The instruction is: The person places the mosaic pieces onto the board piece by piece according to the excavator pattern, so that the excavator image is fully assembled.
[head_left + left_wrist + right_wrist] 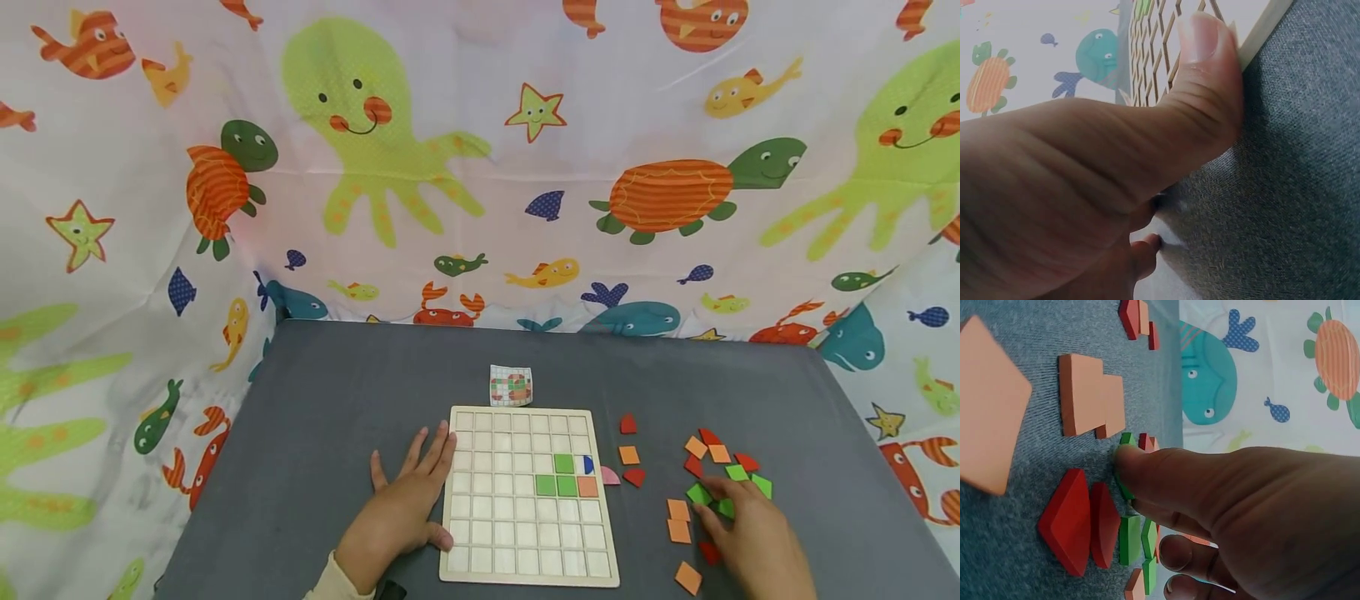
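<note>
A green tile [698, 495] in the loose cluster on the right of the counter [360, 383] appears to be pinched between the thumb and forefinger of the right hand [761, 533]; the gap is narrow, and the other fingers are bent over neighbouring pieces. The left hand [405, 508] is spread wide along the left side of the wooden board [491, 533], its thumb laid on the rim, so the grid seems to be steadied. For a clean pick, the tile is best gripped by its opposite edges and lifted straight up, so that the red tiles [708, 552] nearby are not dragged along. It should be squared to a cell before being pressed flat, and the pattern card [511, 386] behind the board should be checked first. No brand or label can be seen; on the card only a small coloured grid is made out, any lettering being too small to read.
</note>
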`<state>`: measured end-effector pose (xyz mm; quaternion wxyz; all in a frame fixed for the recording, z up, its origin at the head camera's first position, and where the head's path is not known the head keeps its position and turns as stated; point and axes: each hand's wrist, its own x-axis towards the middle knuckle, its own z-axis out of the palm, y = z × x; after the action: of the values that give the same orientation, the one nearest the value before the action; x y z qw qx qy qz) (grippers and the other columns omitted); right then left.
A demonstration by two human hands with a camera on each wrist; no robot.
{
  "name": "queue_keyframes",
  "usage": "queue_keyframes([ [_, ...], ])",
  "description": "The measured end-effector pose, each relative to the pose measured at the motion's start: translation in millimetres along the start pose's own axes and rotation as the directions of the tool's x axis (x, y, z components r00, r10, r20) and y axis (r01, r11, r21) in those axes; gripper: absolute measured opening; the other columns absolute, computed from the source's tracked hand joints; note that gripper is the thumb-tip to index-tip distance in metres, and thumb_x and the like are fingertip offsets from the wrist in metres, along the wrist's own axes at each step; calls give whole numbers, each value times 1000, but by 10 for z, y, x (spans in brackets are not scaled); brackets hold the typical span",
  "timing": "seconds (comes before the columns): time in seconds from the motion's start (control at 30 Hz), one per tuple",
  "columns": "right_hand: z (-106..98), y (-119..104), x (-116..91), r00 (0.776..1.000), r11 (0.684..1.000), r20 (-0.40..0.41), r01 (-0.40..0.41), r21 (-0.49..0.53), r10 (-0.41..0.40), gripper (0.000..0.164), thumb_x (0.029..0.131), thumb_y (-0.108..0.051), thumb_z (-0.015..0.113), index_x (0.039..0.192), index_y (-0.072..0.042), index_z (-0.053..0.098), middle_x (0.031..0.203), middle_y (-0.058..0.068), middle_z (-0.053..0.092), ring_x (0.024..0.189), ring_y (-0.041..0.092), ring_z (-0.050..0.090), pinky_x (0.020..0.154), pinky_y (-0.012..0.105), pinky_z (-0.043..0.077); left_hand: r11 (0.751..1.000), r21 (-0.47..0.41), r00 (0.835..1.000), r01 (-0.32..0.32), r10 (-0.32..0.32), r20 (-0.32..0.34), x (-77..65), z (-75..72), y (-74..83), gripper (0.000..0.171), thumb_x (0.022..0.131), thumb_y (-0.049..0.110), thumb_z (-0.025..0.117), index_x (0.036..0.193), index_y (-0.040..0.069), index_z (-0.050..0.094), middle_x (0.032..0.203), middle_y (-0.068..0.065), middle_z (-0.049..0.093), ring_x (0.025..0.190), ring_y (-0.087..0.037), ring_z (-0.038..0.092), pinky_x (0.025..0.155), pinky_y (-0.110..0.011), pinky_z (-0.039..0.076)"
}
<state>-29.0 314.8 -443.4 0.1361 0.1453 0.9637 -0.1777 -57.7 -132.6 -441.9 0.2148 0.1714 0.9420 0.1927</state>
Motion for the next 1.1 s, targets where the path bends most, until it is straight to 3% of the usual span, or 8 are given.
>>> queue_keyframes([
  [0.1,25,23,-4,1000,1000,16,-2,0,2,54,90,-27,87,131,2,69,111,16,65,93,29,63,82,57,56,1000,7,1000,-2,2,8,-6,-10,12,142,62,46,92,172,14,9,179,-4,-2,164,-35,-1,107,-92,-5],
  [0.33,11,12,-14,998,999,-38,43,11,-42,46,91,-24,85,129,-1,70,108,13,64,90,28,63,76,53,56,1000,-2,1000,-15,15,3,24,-29,14,140,64,44,91,172,14,8,179,-5,-2,164,-36,-1,108,-91,-4],
  [0.43,-7,-59,-37,993,996,-79,92,20,-90,45,93,-23,83,129,0,70,111,16,66,86,27,62,70,48,55,1000,1,1000,-13,13,-2,25,-32,17,140,64,43,93,172,14,8,179,-5,-1,164,-36,-1,108,-91,-4],
  [0.57,14,-267,-88,968,979,-159,202,37,-194,40,93,-18,82,128,-2,70,114,18,68,82,26,60,65,42,51,1000,1,1000,-8,8,-13,8,-48,36,140,63,43,94,172,13,11,179,-5,1,164,-35,1,108,-91,-4],
  [0.73,136,-645,-149,923,940,-218,336,57,-317,36,91,-15,84,125,-8,74,115,9,67,76,18,56,61,30,47,1000,0,1000,-12,12,-14,-10,-58,40,141,62,43,94,172,13,12,179,-5,2,164,-36,2,108,-91,-4],
  [0.87,270,-949,-185,862,881,-259,468,73,-436,33,90,-14,86,122,-15,76,116,0,68,80,13,61,63,28,52,1000,-1,1000,-17,17,-22,-14,-47,19,141,61,42,94,172,12,12,179,-6,2,164,-36,3,108,-91,-3],
  [1.0,416,-1187,-227,776,795,-291,601,78,-559,32,88,-12,88,117,-21,75,114,-7,68,76,7,61,63,26,53,1000,-11,1000,-12,11,-18,-30,-37,14,140,62,42,93,172,13,12,179,-5,2,164,-36,2,108,-91,-3],
  [1.1,502,-1334,-258,751,757,-267,645,100,-604,34,87,-12,89,117,-22,75,114,-10,67,79,6,64,64,25,55,1000,-11,1000,-6,6,-17,-42,-26,22,140,62,43,93,172,13,12,179,-5,2,164,-36,2,108,-91,-3],
])
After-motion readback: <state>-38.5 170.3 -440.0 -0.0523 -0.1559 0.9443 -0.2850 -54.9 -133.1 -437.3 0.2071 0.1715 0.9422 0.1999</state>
